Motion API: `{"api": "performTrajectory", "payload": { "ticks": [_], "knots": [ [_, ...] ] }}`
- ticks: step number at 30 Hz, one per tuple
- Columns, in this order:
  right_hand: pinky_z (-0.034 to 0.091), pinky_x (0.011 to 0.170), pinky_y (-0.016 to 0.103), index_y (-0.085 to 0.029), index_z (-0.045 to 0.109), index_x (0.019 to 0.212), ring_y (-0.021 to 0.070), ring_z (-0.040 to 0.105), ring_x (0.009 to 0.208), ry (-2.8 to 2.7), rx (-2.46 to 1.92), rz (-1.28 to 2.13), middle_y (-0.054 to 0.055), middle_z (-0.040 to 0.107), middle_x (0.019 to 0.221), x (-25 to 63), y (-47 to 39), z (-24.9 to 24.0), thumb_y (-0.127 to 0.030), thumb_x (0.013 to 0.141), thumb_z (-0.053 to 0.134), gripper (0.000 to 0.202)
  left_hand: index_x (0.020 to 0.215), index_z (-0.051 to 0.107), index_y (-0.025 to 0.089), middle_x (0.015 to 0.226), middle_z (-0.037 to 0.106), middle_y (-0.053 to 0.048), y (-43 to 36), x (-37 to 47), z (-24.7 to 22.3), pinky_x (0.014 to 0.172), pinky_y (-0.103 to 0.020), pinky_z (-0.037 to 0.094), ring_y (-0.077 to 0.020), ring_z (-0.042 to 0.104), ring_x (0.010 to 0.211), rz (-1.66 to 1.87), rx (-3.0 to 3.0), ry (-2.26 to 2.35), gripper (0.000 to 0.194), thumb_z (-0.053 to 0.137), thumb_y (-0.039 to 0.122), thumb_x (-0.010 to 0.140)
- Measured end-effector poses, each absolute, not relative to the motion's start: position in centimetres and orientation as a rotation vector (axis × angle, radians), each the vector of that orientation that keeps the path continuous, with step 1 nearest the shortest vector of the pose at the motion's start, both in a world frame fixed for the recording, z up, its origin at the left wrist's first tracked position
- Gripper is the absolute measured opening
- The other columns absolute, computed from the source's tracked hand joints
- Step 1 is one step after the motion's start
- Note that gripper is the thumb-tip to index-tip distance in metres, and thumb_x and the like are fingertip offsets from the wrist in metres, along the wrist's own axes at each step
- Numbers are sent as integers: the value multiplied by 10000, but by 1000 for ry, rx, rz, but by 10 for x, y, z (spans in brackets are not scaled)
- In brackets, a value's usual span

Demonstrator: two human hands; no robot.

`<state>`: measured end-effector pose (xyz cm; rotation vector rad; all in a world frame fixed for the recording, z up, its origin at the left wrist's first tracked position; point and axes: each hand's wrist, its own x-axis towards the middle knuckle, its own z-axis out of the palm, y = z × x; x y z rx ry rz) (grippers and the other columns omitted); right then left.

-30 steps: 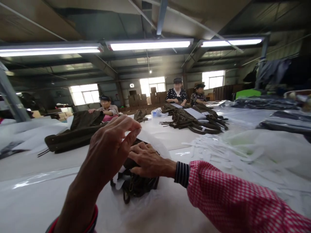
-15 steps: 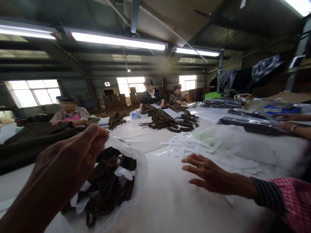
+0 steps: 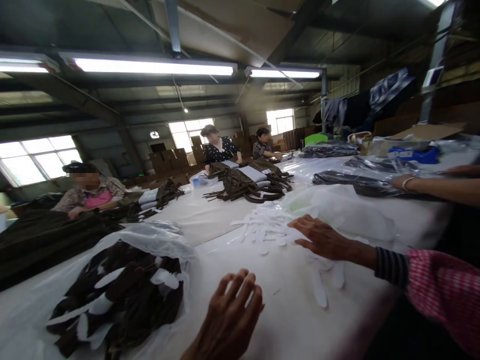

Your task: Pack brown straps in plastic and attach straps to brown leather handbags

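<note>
Table cover (image 3: 285, 320): smooth white sheet, slightly glossy.
Bag (image 3: 157, 240): thin clear plastic, crinkled, shiny.
Straps (image 3: 123, 295): dark brown, matt, leather-like.
Strips (image 3: 262, 227): white, flat, paper-like.
Sleeve (image 3: 442, 290): red-checked cloth.

Dim hall, bright tubes and windows; wide-angle warp, soft edges.

Fluorescent tubes (image 3: 153, 66) overhead blow out to white; windows (image 3: 35, 159) at left and far wall also clip. Roof dark between them. Glare streaks on the white table cover (image 3: 285, 310) and on the clear plastic bag (image 3: 150, 239). Left hand (image 3: 230, 320) and right hand (image 3: 318, 237) slightly motion-blurred, lit flat, faint shadows. Roof beams and table edge curve toward the corners; right foreground sleeve (image 3: 446, 290) smeared, out of focus.
</note>
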<state>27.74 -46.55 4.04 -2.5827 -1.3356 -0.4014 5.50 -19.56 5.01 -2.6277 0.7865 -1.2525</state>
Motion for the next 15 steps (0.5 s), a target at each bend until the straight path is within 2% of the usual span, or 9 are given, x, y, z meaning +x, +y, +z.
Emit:
{"api": "performTrajectory", "payload": {
  "ticks": [1, 4, 8, 10, 13, 15],
  "knots": [
    [433, 1091, 517, -157, 604, 1365, 334, 544, 1256, -1303, -2647, -421, 187, 630, 1347, 290, -462, 43, -297, 985, 521, 413, 1059, 641, 225, 1109, 739, -64, -197, 59, 31, 892, -378, 563, -237, 690, 1045, -1108, -2713, 838, 188, 527, 130, 942],
    [462, 981, 481, -133, 627, 1288, 346, 555, 1189, -1195, -2824, -388, 199, 661, 1248, 327, -447, 45, -206, 938, 519, 373, 924, 627, 222, 1008, 721, -51, -189, 64, 3, 776, -338, 571, -216, 681, 931, -841, -3011, 594, 135, 526, 144, 968],
    [454, 915, 449, -144, 694, 1119, 328, 593, 1107, -1169, -2837, -334, 192, 704, 1098, 355, -423, 36, -93, 873, 475, 333, 818, 579, 211, 884, 678, -32, -179, 62, 9, 747, -322, 541, -201, 648, 861, -702, -3214, 305, 216, 492, 171, 1012],
    [449, 945, 458, -154, 705, 1136, 319, 612, 1124, -1204, -2802, -338, 201, 702, 1152, 359, -419, 28, -63, 860, 433, 399, 817, 576, 205, 882, 674, -32, -181, 59, 14, 755, -317, 530, -196, 640, 864, -687, -3260, 236, 222, 489, 177, 1019],
    [450, 1008, 498, -188, 716, 1182, 323, 637, 1179, -1299, -2711, -336, 198, 686, 1278, 373, -428, 7, -89, 824, 417, 477, 795, 575, 193, 884, 674, -37, -188, 55, 11, 769, -307, 520, -186, 632, 872, -688, -3280, 152, 216, 541, 205, 1009],
    [463, 1013, 528, -245, 768, 1024, 342, 664, 1158, -1280, -2555, -364, 201, 733, 1179, 394, -434, -9, -228, 811, 459, 375, 779, 576, 187, 876, 680, -36, -190, 55, 4, 787, -304, 519, -179, 630, 875, -697, -3256, 138, 212, 611, 237, 981]
  ]
}}
